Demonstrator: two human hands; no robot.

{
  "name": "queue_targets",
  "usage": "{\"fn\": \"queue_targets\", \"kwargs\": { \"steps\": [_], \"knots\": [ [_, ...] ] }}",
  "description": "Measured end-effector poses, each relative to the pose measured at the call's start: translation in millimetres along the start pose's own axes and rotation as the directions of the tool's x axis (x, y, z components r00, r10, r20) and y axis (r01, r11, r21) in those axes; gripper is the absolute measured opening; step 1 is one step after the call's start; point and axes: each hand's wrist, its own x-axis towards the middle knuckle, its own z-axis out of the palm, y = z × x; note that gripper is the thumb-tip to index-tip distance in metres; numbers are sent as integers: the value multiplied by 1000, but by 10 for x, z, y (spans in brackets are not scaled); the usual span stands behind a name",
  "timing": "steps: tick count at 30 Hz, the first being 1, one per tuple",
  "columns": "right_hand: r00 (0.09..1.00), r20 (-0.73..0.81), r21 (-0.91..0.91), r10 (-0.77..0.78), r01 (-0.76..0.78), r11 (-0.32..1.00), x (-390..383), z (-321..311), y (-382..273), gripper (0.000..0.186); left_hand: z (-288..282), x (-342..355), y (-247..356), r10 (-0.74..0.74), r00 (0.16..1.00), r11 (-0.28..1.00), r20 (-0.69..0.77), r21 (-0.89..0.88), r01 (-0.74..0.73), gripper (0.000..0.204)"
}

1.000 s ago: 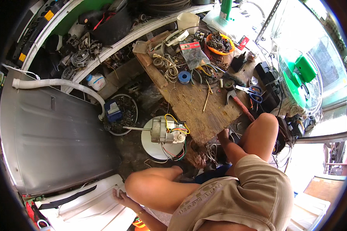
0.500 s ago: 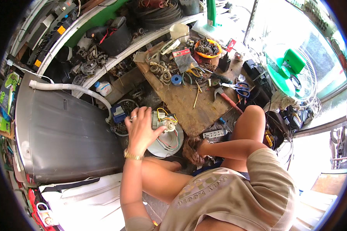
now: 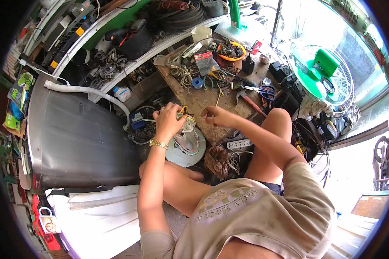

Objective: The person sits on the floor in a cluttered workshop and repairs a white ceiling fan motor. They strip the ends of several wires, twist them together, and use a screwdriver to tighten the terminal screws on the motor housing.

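My left hand [image 3: 167, 121] is closed around a fan motor [image 3: 188, 125] with a pale gear housing and yellow wires. A thin shaft pokes out on the motor's left, and the hand hides much of its body. Beneath it lies a round light-grey fan base [image 3: 183, 151], with red, white and dark wires looping over it. To the right, above the near edge of a wooden board [image 3: 196, 103], my right hand [image 3: 218, 116] hovers with loosely curled fingers apart; nothing shows in them. A crumpled brown rag [image 3: 217, 162] rests on the floor below that hand.
On the board lie a hammer [image 3: 251, 103], blue-handled scissors [image 3: 266, 91], blue tape [image 3: 197, 83] and an orange bowl [image 3: 231, 51] of small parts. A white power strip [image 3: 239, 144] sits by my knee. A large dark-grey casing [image 3: 82, 142] with a hose stands left; a green fan [image 3: 320, 80] stands right.
My right hand has let go of the rag and risen up and left toward the motor. My left hand has shifted slightly up and right, its fingers now curled over the motor.
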Motion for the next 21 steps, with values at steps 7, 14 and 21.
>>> {"fn": "queue_targets", "kwargs": {
  "steps": [7, 14, 21],
  "knots": [
    [996, 30, 428, 86, -90, 899, 335, 726, 621, 67, 1, -322, 64, 146, 976, 988, -161, 77, -135, 48],
    [985, 13, 354, 174, -168, 920, 196, 740, 553, 29, 472, -1129, -10, -548, 778, 581, -309, -809, 88, 52],
    [951, 308, 621, 34, -228, 749, -537, 181, 114, 17, 470, -1317, 228, -66, 964, 997, -257, -66, 50, 44]
  ]
}}
